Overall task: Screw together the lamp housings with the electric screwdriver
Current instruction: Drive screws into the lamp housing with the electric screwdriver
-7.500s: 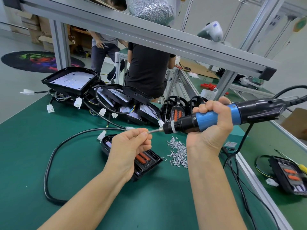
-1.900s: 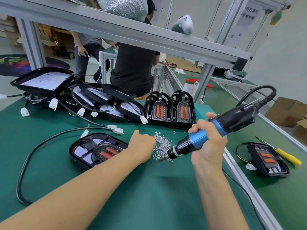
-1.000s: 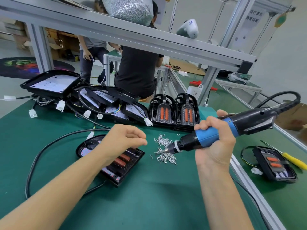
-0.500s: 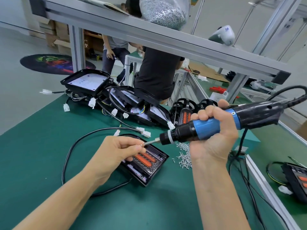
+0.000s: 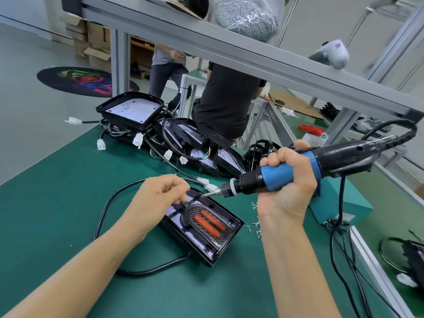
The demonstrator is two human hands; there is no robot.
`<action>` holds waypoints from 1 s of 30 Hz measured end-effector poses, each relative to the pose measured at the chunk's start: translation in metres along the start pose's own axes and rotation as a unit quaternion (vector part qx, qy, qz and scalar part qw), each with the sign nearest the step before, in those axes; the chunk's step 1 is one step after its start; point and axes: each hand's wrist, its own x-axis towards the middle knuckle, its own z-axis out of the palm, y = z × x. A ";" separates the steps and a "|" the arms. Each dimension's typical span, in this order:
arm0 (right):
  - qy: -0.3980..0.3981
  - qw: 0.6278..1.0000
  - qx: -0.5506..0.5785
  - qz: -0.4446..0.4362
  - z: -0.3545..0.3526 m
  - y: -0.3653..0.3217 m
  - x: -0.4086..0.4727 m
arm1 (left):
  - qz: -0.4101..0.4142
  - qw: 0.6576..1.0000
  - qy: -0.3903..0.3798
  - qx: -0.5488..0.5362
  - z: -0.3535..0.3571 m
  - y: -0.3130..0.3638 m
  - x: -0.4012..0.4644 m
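Green counter (image 5: 57, 203), lower frame | your right hand (image 5: 286, 187) grips the heavy electric screwdriver (image 5: 275, 175) | left hand (image 5: 158, 198) fingers pinch near its tip, content unclear | lamp housing (image 5: 206, 228): rigid plastic, steady its rim.

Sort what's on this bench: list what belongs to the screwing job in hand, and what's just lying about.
In use:
- electric screwdriver, gripped by right hand
- lamp housing under its tip
- left hand by the bit
- loose screws

Lying about:
- stacked housings
- bag of screws on the shelf
- teal box
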 end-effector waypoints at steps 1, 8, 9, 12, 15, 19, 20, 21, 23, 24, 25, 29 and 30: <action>0.004 1.000 -0.013 -0.006 0.000 0.005 0.003 | 0.016 0.998 0.024 0.058 -0.001 -0.002 0.006; 0.013 0.993 -0.113 0.012 0.000 0.048 0.014 | 0.078 0.948 0.013 0.309 0.011 -0.015 0.031; 0.009 0.993 -0.121 0.015 0.000 0.053 0.014 | 0.074 0.945 0.012 0.318 0.012 -0.017 0.033; 0.001 0.991 -0.132 0.017 0.000 0.063 0.015 | 0.073 0.942 0.016 0.326 0.012 -0.021 0.036; -0.014 0.990 -0.139 0.005 0.000 0.067 0.016 | 0.074 0.941 0.021 0.329 0.013 -0.021 0.037; -0.039 0.988 -0.149 -0.004 -0.001 0.066 0.016 | 0.062 0.945 0.020 0.321 0.014 -0.021 0.036; -0.040 0.987 -0.156 -0.002 -0.001 0.066 0.016 | 0.059 0.945 0.019 0.321 0.015 -0.020 0.036; -0.039 0.986 -0.161 0.000 -0.001 0.067 0.016 | 0.056 0.945 0.018 0.320 0.015 -0.019 0.035; -0.037 0.986 -0.164 0.002 -0.001 0.068 0.015 | 0.050 0.948 0.016 0.315 0.015 -0.019 0.035; -0.035 0.986 -0.165 0.003 -0.001 0.068 0.014 | 0.046 0.949 0.015 0.311 0.015 -0.018 0.035; -0.035 0.986 -0.164 0.005 -0.001 0.069 0.014 | 0.043 0.950 0.013 0.308 0.015 -0.018 0.035; -0.031 0.986 -0.161 0.009 -0.002 0.068 0.013 | 0.035 0.952 0.010 0.304 0.015 -0.016 0.035; -0.024 0.987 -0.159 0.008 -0.002 0.068 0.013 | 0.033 0.952 0.011 0.303 0.014 -0.016 0.034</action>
